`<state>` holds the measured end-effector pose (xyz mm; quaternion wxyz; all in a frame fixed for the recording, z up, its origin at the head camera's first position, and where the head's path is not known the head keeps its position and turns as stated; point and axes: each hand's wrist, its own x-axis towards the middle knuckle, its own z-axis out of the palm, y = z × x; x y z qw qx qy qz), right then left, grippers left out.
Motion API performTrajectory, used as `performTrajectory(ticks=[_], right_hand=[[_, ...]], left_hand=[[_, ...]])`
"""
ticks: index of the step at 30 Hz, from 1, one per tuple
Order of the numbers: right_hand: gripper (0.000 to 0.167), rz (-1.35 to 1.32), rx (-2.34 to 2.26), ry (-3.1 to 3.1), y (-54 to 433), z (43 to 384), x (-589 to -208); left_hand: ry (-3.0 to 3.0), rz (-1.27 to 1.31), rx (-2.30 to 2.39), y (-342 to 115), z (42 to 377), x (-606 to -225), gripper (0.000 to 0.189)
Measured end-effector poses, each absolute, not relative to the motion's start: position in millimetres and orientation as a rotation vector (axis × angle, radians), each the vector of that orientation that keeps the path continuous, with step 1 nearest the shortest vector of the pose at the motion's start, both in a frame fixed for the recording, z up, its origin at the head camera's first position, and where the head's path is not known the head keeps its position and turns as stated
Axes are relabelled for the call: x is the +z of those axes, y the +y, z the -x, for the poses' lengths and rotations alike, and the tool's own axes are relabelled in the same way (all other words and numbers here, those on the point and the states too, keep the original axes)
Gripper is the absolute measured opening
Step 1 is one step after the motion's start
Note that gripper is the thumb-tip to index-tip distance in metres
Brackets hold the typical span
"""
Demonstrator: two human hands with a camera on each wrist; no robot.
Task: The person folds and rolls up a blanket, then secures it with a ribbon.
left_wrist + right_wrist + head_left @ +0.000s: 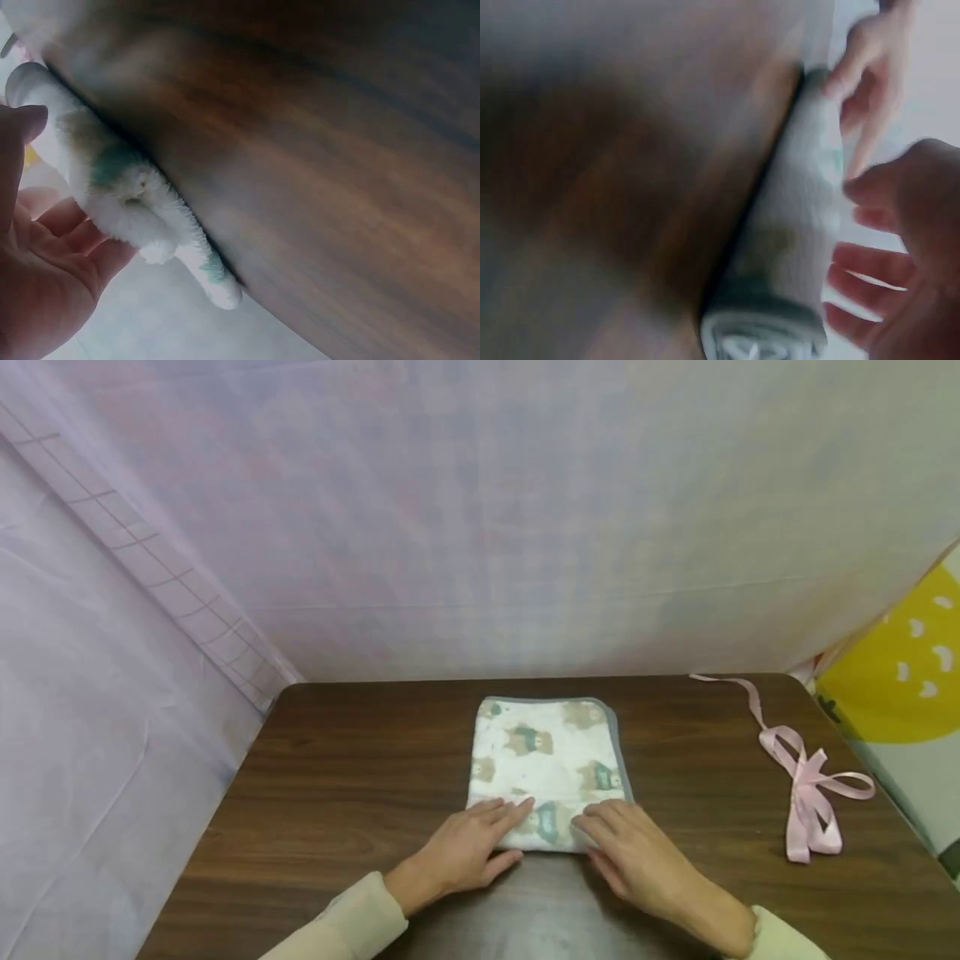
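White and bear-printed, the folded cloth [543, 768] lies at mid-width on the brown worktop [360, 760], and from my remote seat I see my left hand [472, 850] resting relaxed fingers on its near left corner. My right hand [632, 852] touches the near right corner, fingers loose; pink ribbon [807, 777] lies well apart, to the right.

brown wood-grain table [345, 760], folded bear-print cloth [543, 760] — near the middle, pink ribbon bow [807, 775] — toward the right
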<state>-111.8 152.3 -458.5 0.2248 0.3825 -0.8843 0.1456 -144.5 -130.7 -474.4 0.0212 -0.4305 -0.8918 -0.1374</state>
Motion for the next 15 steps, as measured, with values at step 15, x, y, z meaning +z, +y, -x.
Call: performTrajectory(ticks=[15], right_hand=[[0.088, -1.116, 0.231, -2.77, 156.0, 112.2, -469.7]], left_hand=[[-2.839, 1.405, -0.314, -132.2, 150.6, -470.9, 0.081]])
